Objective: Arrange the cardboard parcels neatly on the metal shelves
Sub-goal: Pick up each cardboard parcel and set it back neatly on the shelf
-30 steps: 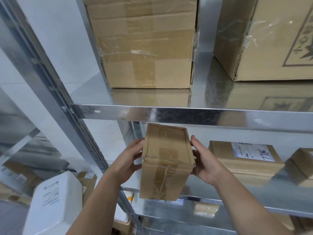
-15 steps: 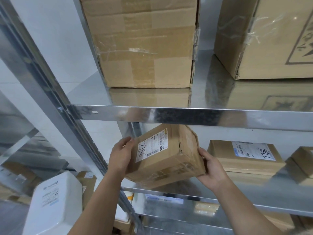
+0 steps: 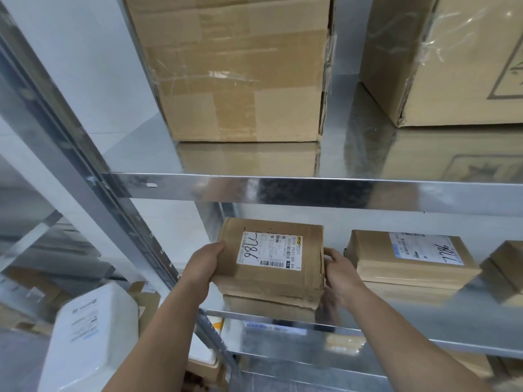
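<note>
Two big, tape-creased brown cardboard boxes (image 3: 240, 69) sit on the glossy galvanised upper metal shelf (image 3: 311, 190) from 12 to 2 o'clock. Lower, at 6 o'clock, the small rectangular brown cardboard parcel with a white shipping label (image 3: 271, 258) lies flat on the reflective lower metal shelf (image 3: 396, 335), near a flatter labelled parcel (image 3: 410, 258) at 3 o'clock. The left hand (image 3: 203, 264) and right hand (image 3: 339, 270) grip its opposite sides, fingers curled on the edges.

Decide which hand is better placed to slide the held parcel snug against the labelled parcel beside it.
Left. The left hand grips the held parcel on its far side from the labelled parcel; the right hand fills the gap.
</note>
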